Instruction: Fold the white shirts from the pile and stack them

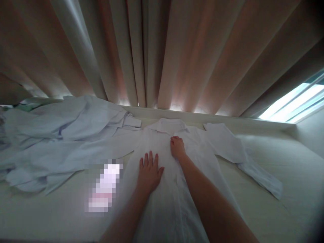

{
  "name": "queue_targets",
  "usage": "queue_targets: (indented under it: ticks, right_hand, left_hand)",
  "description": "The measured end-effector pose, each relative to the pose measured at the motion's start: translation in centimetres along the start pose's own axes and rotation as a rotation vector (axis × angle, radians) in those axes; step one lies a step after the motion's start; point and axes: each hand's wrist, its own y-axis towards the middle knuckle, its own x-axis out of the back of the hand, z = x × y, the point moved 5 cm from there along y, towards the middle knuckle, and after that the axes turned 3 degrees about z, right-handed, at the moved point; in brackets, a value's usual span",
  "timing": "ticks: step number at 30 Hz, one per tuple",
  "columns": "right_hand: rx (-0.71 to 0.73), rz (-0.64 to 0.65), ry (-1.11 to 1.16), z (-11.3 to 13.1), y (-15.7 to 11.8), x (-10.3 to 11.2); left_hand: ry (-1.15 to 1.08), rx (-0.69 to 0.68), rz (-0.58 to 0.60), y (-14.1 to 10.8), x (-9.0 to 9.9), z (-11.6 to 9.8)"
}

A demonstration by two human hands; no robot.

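Mostly smooth, the white shirt (169,190) lies spread.

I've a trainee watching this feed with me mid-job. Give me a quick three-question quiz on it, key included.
1. True or false: the left hand lies palm-down on the white shirt.
2. Which is nearer the collar: A) left hand, B) right hand?
3. Fill in: in the picture, the heap of white garments lies to the ____ of the shirt.

Key: 1. True; 2. B; 3. left.

Curtains (197,64) and piled clothes (65,125) suggest a home.
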Motion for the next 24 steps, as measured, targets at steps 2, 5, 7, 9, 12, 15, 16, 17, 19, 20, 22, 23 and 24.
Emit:
queue_targets:
  ticks: [2, 5, 7, 9, 12, 15, 16, 17, 19, 20, 22, 23, 24]
  right_hand:
    - [-0.04, 0.002, -0.009, -0.6, -0.2, 0.2]
    - [-0.007, 0.043, -0.032, -0.9, -1.2, 0.5]
    - [0.072, 0.063, -0.042, -0.4, -2.5, 0.8]
    - [0.169, 0.09, -0.048, 0.3, -4.2, 1.0]
    - [0.276, 0.131, -0.052, 1.3, -7.1, 0.9]
    - [0.28, 0.156, -0.044, 1.7, -8.9, 0.6]
    - [0.267, 0.158, -0.038, 1.7, -9.3, 0.5]
    - [0.255, 0.156, -0.029, 1.7, -9.5, 0.5]
    - [0.235, 0.146, -0.001, 1.7, -9.6, 0.6]
    - [0.234, 0.145, 0.019, 1.7, -9.6, 0.7]
    - [0.242, 0.158, 0.073, 1.6, -9.3, 1.0]
    - [0.247, 0.167, 0.114, 1.3, -9.2, 1.2]
    - [0.239, 0.169, 0.165, 0.8, -8.9, 1.6]
  left_hand:
    - [0.002, -0.004, -0.005, 0.0, -0.1, 0.0]
    - [0.007, -0.002, -0.001, 0.0, -0.1, 0.0]
    - [0.009, -0.002, 0.005, 0.0, -0.1, -0.1]
    - [0.011, -0.001, 0.009, 0.0, 0.0, -0.1]
    - [0.01, -0.003, 0.013, 0.0, 0.1, -0.2]
    - [0.001, -0.003, 0.027, 0.1, 0.0, -0.4]
    - [-0.002, 0.001, 0.035, 0.1, 0.0, -0.4]
    - [-0.005, 0.007, 0.044, 0.2, 0.0, -0.5]
    - [-0.001, 0.018, 0.059, 0.3, 0.1, -0.7]
    - [0.006, 0.019, 0.064, 0.3, 0.2, -0.8]
    - [0.029, 0.017, 0.072, 0.4, 0.5, -1.1]
    - [0.041, 0.013, 0.08, 0.5, 0.6, -1.2]
    - [0.055, 0.01, 0.088, 0.5, 0.8, -1.4]
